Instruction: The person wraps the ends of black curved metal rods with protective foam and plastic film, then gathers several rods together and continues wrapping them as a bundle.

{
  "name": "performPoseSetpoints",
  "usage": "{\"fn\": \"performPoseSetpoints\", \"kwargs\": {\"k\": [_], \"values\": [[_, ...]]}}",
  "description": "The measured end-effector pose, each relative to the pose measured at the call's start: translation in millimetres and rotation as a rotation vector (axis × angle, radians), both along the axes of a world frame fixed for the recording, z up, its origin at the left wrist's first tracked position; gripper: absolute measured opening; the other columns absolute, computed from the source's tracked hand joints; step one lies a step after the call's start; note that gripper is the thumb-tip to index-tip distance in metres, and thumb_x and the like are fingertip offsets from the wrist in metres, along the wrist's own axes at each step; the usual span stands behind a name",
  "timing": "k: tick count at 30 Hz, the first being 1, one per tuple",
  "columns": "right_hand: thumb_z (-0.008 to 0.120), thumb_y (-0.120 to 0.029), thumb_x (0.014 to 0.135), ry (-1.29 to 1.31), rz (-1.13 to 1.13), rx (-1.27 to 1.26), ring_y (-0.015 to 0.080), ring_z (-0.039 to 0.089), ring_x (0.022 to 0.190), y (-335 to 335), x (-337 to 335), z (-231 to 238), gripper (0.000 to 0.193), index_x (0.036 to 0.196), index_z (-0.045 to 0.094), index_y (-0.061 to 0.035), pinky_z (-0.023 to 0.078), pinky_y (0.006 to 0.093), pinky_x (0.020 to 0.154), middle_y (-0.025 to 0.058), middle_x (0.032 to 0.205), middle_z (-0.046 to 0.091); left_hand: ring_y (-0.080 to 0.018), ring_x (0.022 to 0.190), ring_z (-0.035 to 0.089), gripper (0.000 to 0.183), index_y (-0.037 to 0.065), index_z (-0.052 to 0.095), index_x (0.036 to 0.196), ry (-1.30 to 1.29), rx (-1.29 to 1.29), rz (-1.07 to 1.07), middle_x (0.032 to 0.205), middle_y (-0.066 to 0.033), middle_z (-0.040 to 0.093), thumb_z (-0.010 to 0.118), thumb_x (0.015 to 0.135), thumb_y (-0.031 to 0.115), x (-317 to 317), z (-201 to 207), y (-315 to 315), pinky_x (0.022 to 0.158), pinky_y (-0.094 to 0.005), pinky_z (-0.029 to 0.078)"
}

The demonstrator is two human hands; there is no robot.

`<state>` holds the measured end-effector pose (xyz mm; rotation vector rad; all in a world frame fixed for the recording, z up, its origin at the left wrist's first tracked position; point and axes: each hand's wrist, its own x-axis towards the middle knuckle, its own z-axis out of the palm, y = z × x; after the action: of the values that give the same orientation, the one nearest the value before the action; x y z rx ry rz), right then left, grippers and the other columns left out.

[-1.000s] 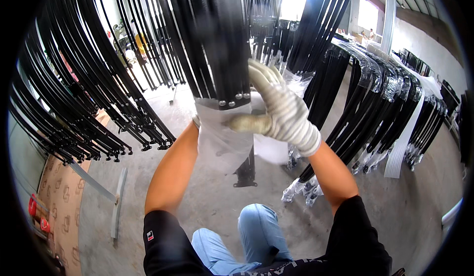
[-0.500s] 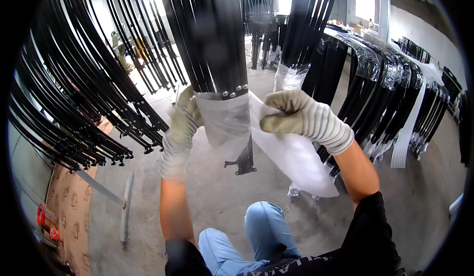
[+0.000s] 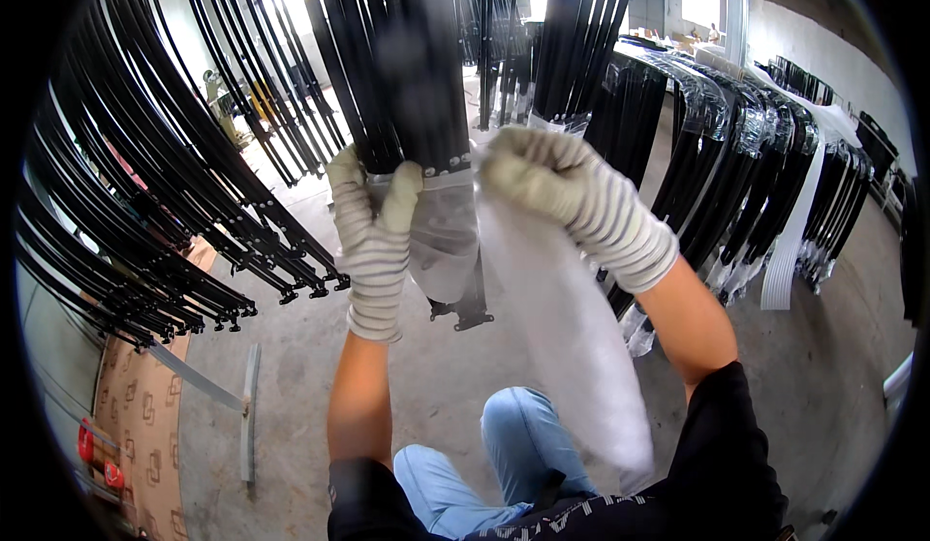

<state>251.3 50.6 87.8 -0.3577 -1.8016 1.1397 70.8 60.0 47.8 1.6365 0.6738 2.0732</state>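
Note:
A bundle of long black metal strips [image 3: 421, 86] hangs in front of me, with shiny round studs near its lower end. Thin translucent white foam sheet [image 3: 448, 241] is wrapped around that end, and a black bracket [image 3: 473, 313] pokes out below. My left hand [image 3: 373, 226], in a striped knit glove, clasps the wrapped bundle from its left side, thumb across the front. To the right, my gloved right hand [image 3: 572, 192] is closed on the loose foam sheet, whose long tail [image 3: 572, 347] droops toward my knees. The right fingertips are slightly blurred.
Rows of hanging black strips [image 3: 126, 183] fill the left side. On the right, a rack carries curved black parts in clear plastic [image 3: 727, 144] and a white strip [image 3: 790, 250]. A metal floor bar [image 3: 250, 415] lies at lower left, near red objects [image 3: 97, 449].
My left hand has shifted up and its thumb now lies over the front of the wrap. My right hand has moved slightly up and left, and the foam tail hangs lower and longer.

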Motion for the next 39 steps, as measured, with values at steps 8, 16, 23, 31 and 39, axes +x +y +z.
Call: {"fn": "performPoseSetpoints", "kwargs": {"k": [8,16,23,31,39], "values": [[0.054,-0.007,0.075,-0.292,-0.562,0.584,0.015,0.055,0.055,-53.3,-59.5,-23.1,0.034,0.108,0.046,-0.007,0.048,0.0307,0.053,0.0029,0.066,0.057,-0.0233,0.111,0.043,0.074,0.004,0.046,0.115,-0.353,-0.159,-0.415,0.114,-0.0095,0.05,0.05,0.069,0.062,-32.2,-67.4,-18.9,0.096,-0.0354,0.034],[0.046,-0.007,0.075,-0.931,-0.947,1.11,0.0169,0.051,0.053,-43.6,-120.6,-104.6,0.028,0.098,0.05,0.0083,0.04,0.0309,0.042,0.0144,0.068,0.056,-0.0106,0.082,0.053,0.042,0.006,0.054,0.102,0.676,-0.432,-0.229,0.092,-0.003,0.057,0.069,0.069,0.028,-50.3,15.3,-25.2,0.075,-0.0248,0.044],[0.048,-0.029,0.082,-0.825,0.389,0.776,0.0213,0.059,0.073,-63.4,-77.6,-71.4,0.031,0.091,0.059,-0.0013,0.048,0.0321,0.063,0.01,0.072,0.061,-0.0037,0.064,0.044,0.007,0.003,0.057,0.077,0.506,-0.417,-0.102,0.071,0.0024,0.054,0.06,0.071,0.004,-47.6,9.6,9.8,0.059,-0.0187,0.038],[0.077,-0.023,0.061,0.165,-0.145,-0.072,0.014,0.057,0.084,47.6,-53.3,-44.2,0.057,0.108,0.051,-0.0017,0.048,0.0245,0.073,0.01,0.099,0.059,-0.0138,0.078,0.057,0.047,0.0,0.055,0.099,0.201,-0.483,-0.29,0.093,-0.0075,0.059,0.056,0.053,-0.008,-77.8,-19.7,52.0,0.071,-0.0236,0.048],[0.075,-0.023,0.066,0.076,0.094,-0.213,0.0107,0.058,0.08,43.1,-62.1,-42.5,0.037,0.095,0.061,-0.0056,0.048,0.0229,0.07,0.0051,0.089,0.063,-0.011,0.092,0.052,0.03,0.004,0.052,0.105,0.644,-0.409,0.076,0.105,-0.0055,0.056,0.06,0.076,0.006,-127.0,-72.1,101.8,0.083,-0.0256,0.043]]}}
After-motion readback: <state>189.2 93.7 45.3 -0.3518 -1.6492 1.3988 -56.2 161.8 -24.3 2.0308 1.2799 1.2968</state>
